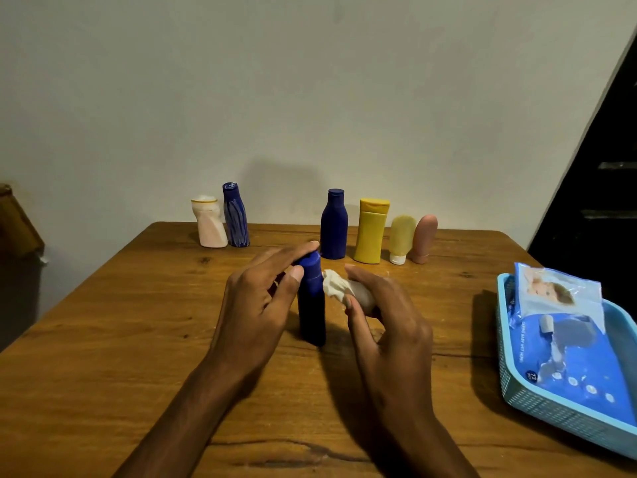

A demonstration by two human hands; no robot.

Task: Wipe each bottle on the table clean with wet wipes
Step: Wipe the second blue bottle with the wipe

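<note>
Bottles line the table's (103, 322) far edge — six unhandled; your left hand (262, 298) grips the blue bottle (312, 305) at centre, your right hand (386, 326) pinching a wet wipe (336, 284) against its neck — most work seemingly remains.

Dark blue bottle (312, 301) upright mid-table; crumpled white wipe (333, 286) apparently touching its neck.

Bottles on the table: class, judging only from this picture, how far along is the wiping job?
Done: cannot tell; the two bottles far left may be finished, but cleanliness isn't visible. In hand: the left hand holds a blue bottle upright while the right hand presses a wipe to its neck. Left: possibly the four bottles behind. The wipes pack sits in the basket.
</note>
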